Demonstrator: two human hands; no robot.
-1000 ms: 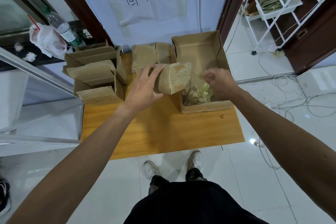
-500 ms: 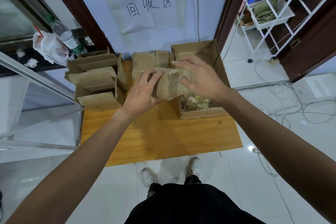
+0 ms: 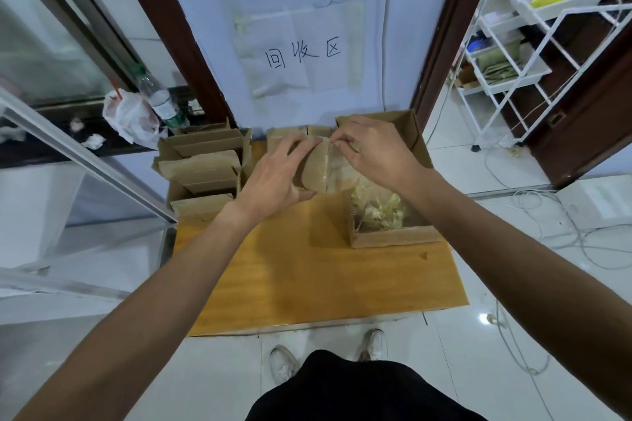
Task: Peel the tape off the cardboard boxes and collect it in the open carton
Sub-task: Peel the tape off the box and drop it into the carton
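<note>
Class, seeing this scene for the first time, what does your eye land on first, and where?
Two bare arms meet at mid-frame, where the left hand grips a small cardboard box and the right hand pinches a clear tape strip at its top edge. Under the right hand, an open carton holds a pale heap of peeled tape.

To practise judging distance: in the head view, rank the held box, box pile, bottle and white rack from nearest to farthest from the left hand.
1. held box: gripped by the left hand.
2. box pile: just left of it, on the table.
3. bottle: back left, on the ledge.
4. white rack: far right.
</note>
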